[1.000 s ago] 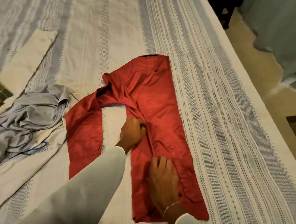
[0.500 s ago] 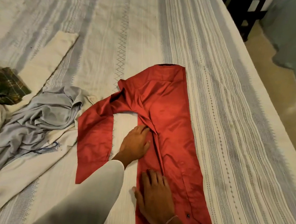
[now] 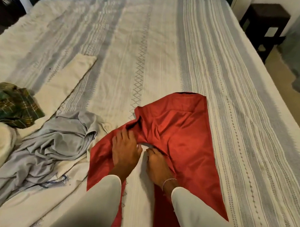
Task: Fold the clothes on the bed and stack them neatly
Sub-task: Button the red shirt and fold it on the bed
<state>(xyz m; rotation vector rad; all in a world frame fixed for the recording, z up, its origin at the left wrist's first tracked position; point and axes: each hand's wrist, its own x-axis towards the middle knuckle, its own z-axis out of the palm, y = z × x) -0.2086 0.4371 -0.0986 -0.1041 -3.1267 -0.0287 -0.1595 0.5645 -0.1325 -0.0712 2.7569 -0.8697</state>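
Left hand (image 3: 125,149) flat, fingers released, on red shirt (image 3: 183,135) sleeve; right hand (image 3: 156,164) pinching fabric edge. Slippery satin, fold likely sliding toward 9 o'clock grey garment (image 3: 55,140).

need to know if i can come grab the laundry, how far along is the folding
Early. No folded stack is visible yet. In hand: the red shirt lies partly folded, with the left hand resting on its sleeve and the right hand at the body's edge. Left: the grey garment is crumpled beside it, the green plaid garment is bunched at the left edge, and cream fabric lies unfolded on the bed.
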